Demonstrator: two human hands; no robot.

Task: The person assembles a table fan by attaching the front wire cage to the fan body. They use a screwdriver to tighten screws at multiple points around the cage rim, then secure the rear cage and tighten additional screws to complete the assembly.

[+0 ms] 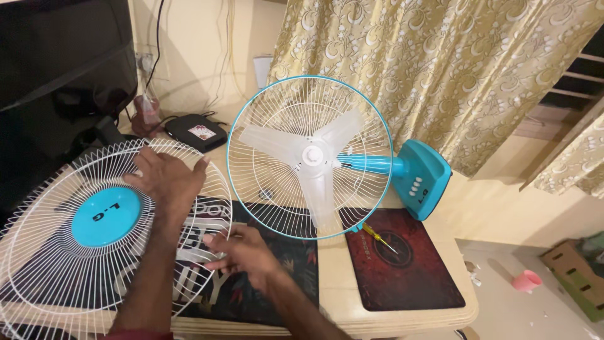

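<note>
The right hand sits lowest and closest, fingers curled around the wire rim of the white front fan guard at its near right edge. The left hand lies flat and spread on top of the same guard, fingers splayed across the wires just right of its round blue centre cap — pressing on it rather than gripping. The guard lies tilted at the left side of the beige table, partly over a dark patterned mat.

Just beyond the hands lies the fan itself, on its side: a blue-rimmed rear guard with three translucent white blades, a blue neck, and a blue base with a row of white buttons hanging off the table's far right edge. A yellow-handled screwdriver rests on a dark red mouse pad below the guard's rim. Farther back — a small black box, a dark screen, and a gold patterned curtain.
</note>
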